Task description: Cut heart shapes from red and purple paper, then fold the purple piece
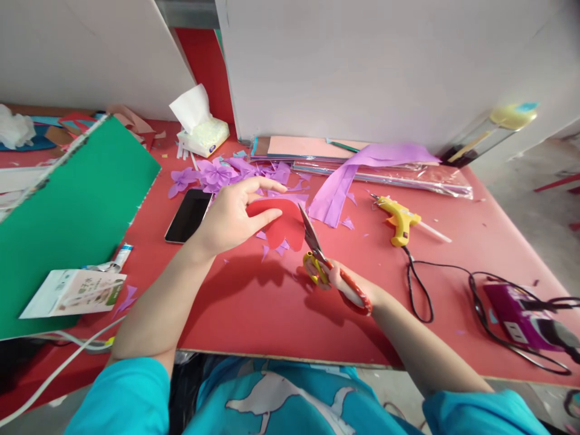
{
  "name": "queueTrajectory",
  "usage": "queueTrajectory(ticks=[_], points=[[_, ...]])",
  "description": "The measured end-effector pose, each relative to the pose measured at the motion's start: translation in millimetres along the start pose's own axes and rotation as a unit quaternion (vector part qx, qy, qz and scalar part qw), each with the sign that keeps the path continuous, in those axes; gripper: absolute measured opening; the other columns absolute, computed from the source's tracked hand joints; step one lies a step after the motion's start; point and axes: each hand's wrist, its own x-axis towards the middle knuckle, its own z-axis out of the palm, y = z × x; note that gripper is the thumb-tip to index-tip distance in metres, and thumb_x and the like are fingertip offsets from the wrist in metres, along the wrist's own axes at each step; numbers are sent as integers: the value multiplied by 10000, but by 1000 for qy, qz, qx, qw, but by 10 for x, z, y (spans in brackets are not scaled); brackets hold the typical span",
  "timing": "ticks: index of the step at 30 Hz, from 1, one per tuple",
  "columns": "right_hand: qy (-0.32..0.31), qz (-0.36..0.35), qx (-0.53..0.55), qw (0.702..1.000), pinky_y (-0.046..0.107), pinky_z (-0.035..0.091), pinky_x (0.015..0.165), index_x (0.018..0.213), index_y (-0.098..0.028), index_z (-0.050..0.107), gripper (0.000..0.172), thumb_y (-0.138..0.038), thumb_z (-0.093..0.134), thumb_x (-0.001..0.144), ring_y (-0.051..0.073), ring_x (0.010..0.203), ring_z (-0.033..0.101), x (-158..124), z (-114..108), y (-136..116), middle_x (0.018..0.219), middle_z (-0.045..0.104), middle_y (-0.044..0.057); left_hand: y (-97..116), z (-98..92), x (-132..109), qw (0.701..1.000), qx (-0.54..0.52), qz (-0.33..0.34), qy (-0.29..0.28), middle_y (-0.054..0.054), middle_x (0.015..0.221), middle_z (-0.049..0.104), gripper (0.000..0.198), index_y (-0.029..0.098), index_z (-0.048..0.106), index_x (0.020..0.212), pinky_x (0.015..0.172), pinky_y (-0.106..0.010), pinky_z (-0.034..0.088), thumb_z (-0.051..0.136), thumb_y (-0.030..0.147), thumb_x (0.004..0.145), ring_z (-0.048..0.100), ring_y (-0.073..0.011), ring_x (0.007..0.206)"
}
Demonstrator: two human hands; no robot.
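My left hand [233, 215] pinches a red paper piece [283, 223] with scalloped edges, holding it just above the red table [254, 308]. My right hand [351, 289] grips red-and-yellow scissors [319, 257], fingers through the handles. The blades point up and away, and they meet the right edge of the red paper. Small purple scraps lie under the paper.
A black phone [188, 215] lies left of my left hand, purple paper flowers [212, 173] and a tissue pack [202, 130] behind it. A green sheet [67, 211] leans at left. A yellow glue gun [399, 219], its cord, a purple strip [344, 181] and a power strip [521, 317] sit at right.
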Motion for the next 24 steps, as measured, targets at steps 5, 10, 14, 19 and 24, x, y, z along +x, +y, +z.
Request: queueTrajectory(ticks=[5, 10, 14, 19, 24], points=[[12, -21, -11, 1000, 313, 321, 586, 678, -220, 297, 524, -714, 205, 826, 130, 586, 286, -3, 9, 4, 694, 347, -16, 19, -7, -17, 1000, 4, 10, -4, -43, 1046, 651, 384, 221, 570, 1116, 651, -244, 552, 632, 228, 737, 658, -158, 789], [25, -12, -20, 999, 321, 346, 613, 693, -216, 325, 529, -708, 191, 833, 136, 600, 307, -15, 34, 73, 693, 359, -12, 66, 18, -39, 999, 33, 9, -18, -27, 984, 667, 394, 229, 559, 1128, 638, -226, 536, 630, 237, 741, 646, -133, 713], [24, 7, -14, 1000, 296, 331, 566, 748, -209, 362, 561, -740, 191, 808, 124, 579, 285, -13, 50, 71, 703, 350, -15, 88, 49, -41, 996, 84, 19, -15, -4, 887, 679, 383, 229, 573, 1106, 620, -226, 520, 642, 233, 729, 626, -117, 627], [27, 11, -9, 1000, 283, 322, 546, 778, -199, 399, 586, -749, 197, 800, 123, 583, 293, -7, 58, 56, 702, 337, -15, 79, 69, -42, 995, 98, 30, -9, -19, 941, 674, 379, 227, 578, 1105, 669, -238, 519, 641, 244, 732, 659, -154, 750], [48, 3, -14, 999, 299, 351, 582, 789, -196, 414, 563, -719, 208, 822, 126, 589, 327, -18, 72, 75, 719, 379, -5, 111, 65, -58, 996, 89, 19, -15, 15, 800, 675, 382, 226, 572, 1115, 656, -240, 523, 637, 227, 738, 611, -110, 577]])
